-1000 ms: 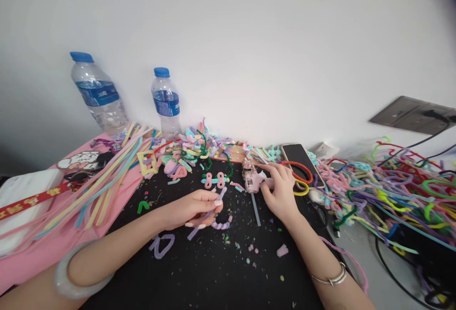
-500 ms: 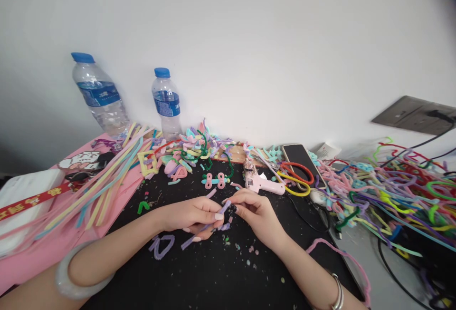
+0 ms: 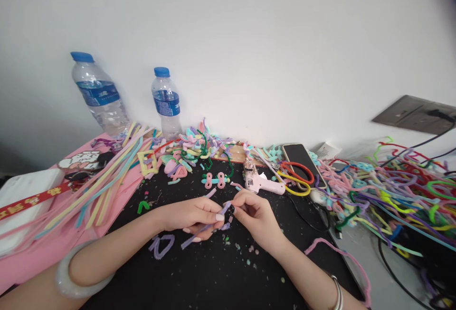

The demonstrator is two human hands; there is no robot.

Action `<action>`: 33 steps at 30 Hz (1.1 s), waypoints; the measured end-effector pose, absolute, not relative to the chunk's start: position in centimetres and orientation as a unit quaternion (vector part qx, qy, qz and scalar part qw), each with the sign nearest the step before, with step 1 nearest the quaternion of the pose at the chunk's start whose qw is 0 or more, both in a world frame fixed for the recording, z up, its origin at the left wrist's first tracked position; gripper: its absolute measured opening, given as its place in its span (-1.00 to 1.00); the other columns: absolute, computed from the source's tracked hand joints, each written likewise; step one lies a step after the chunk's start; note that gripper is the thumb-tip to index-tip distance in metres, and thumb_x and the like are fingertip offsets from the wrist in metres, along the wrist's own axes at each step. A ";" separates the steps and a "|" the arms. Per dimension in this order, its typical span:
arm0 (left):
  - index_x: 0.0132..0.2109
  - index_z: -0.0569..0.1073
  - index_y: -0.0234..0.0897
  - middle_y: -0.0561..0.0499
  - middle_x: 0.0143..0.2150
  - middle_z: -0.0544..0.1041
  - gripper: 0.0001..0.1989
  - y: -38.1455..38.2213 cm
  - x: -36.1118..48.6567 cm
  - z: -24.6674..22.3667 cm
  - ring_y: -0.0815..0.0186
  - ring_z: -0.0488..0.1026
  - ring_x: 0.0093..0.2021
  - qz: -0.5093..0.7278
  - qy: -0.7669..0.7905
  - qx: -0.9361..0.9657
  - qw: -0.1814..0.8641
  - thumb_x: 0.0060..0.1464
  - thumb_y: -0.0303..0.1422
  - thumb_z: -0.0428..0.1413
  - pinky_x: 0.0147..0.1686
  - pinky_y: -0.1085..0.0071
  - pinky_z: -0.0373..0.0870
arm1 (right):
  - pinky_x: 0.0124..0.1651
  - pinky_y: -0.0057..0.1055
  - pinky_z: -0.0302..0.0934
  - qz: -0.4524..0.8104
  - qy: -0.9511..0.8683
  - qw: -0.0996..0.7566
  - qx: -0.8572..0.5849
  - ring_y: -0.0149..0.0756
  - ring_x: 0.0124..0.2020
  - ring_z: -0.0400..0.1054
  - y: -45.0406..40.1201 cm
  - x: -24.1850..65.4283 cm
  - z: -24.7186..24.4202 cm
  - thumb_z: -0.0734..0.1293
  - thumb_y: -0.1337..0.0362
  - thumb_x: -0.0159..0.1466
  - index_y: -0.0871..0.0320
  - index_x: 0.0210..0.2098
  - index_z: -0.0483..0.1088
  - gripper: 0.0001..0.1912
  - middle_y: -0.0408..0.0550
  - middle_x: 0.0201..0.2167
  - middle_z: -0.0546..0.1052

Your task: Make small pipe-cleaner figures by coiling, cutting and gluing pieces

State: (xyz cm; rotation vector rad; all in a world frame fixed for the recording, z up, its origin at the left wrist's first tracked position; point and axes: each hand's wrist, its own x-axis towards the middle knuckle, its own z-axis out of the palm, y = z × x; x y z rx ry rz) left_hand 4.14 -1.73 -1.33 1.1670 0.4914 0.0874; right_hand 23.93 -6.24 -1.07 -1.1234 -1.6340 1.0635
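Near the middle of the black mat, my left hand (image 3: 201, 216) pinches a purple fuzzy stem (image 3: 225, 207), whose lower end sticks out below the fingers. My right hand (image 3: 249, 208) is closed at the stem's upper end, thumb and forefinger pressed together on it. Left of the hands lies a bent purple loop (image 3: 164, 247). Small purple pieces show just under the fingertips, partly hidden. Behind the hands are a pink and blue looped piece (image 3: 215, 180) and a pink glue gun (image 3: 265, 185).
Two bottles (image 3: 98, 93) (image 3: 166, 103) stand by the wall. A phone (image 3: 302, 162) lies behind red and yellow rings (image 3: 297, 177). Tangled stems (image 3: 392, 196) cover the right side; straight stems (image 3: 107, 177) lie left. Scraps dot the black mat (image 3: 199, 281).
The fingertips of my right hand have shifted slightly right, and the top of the purple stem now looks bent. My left hand has hardly moved.
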 end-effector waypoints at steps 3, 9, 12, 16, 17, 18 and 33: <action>-0.38 0.33 -0.31 0.15 -0.71 0.34 -0.71 -1.8 4.2 -1.2 0.55 -0.07 -0.80 0.042 0.233 0.550 0.801 0.12 -0.15 0.03 -0.78 0.52 -0.26 | -0.39 -0.45 0.18 0.377 -0.680 0.430 -0.459 -0.37 -0.43 0.27 -6.4 23.8 -1.0 0.27 0.35 0.17 0.14 -0.48 0.37 -0.90 -0.13 -0.48 0.37; -0.38 0.33 -0.31 0.14 -0.70 0.37 -0.71 -1.8 4.3 -1.2 0.55 -0.06 -0.81 0.051 0.239 0.559 0.793 0.15 -0.16 0.01 -0.77 0.53 -0.23 | -0.39 -0.45 0.14 0.287 -0.722 0.420 -0.469 -0.38 -0.46 0.25 -6.8 23.6 -0.9 0.24 0.38 0.20 0.13 -0.52 0.30 -0.84 -0.16 -0.51 0.34; -0.39 0.33 -0.31 0.14 -0.69 0.37 -0.71 -1.8 4.4 -1.2 0.56 -0.04 -0.81 0.049 0.244 0.562 0.789 0.14 -0.16 0.01 -0.77 0.53 -0.21 | -0.34 -0.44 0.18 0.259 -0.737 0.420 -0.463 -0.37 -0.43 0.27 -6.9 23.6 -0.9 0.24 0.40 0.21 0.12 -0.50 0.29 -0.84 -0.15 -0.50 0.34; -0.38 0.33 -0.32 0.14 -0.69 0.37 -0.72 -1.8 4.5 -1.1 0.56 -0.04 -0.81 0.050 0.245 0.561 0.789 0.14 -0.18 0.00 -0.78 0.54 -0.21 | -0.33 -0.44 0.19 0.217 -0.762 0.407 -0.454 -0.35 -0.40 0.27 -7.0 23.5 -1.0 0.21 0.42 0.24 0.12 -0.47 0.27 -0.84 -0.11 -0.46 0.33; -0.38 0.33 -0.32 0.14 -0.69 0.37 -0.72 -1.8 4.5 -1.1 0.56 -0.04 -0.81 0.051 0.244 0.561 0.790 0.14 -0.19 0.00 -0.78 0.54 -0.21 | -0.33 -0.43 0.19 0.201 -0.770 0.404 -0.452 -0.35 -0.39 0.26 -7.0 23.5 -1.1 0.20 0.42 0.24 0.12 -0.46 0.27 -0.84 -0.11 -0.46 0.33; -0.38 0.33 -0.32 0.14 -0.69 0.37 -0.73 -1.8 4.5 -1.1 0.56 -0.04 -0.81 0.051 0.244 0.561 0.790 0.14 -0.20 0.00 -0.78 0.54 -0.21 | -0.33 -0.43 0.18 0.183 -0.778 0.400 -0.449 -0.35 -0.40 0.24 -7.1 23.6 -1.1 0.20 0.42 0.25 0.13 -0.45 0.27 -0.84 -0.11 -0.46 0.33; -0.36 0.32 -0.33 0.16 -0.69 0.35 -0.74 -1.7 4.3 -1.8 0.56 -0.04 -0.81 0.062 0.233 0.561 0.791 0.16 -0.20 -0.01 -0.79 0.56 -0.18 | -0.36 -0.38 0.14 -0.026 -0.865 0.290 -0.408 -0.33 -0.43 0.17 -7.1 23.6 -1.2 0.18 0.45 0.30 0.25 -0.39 0.38 -0.81 -0.03 -0.49 0.36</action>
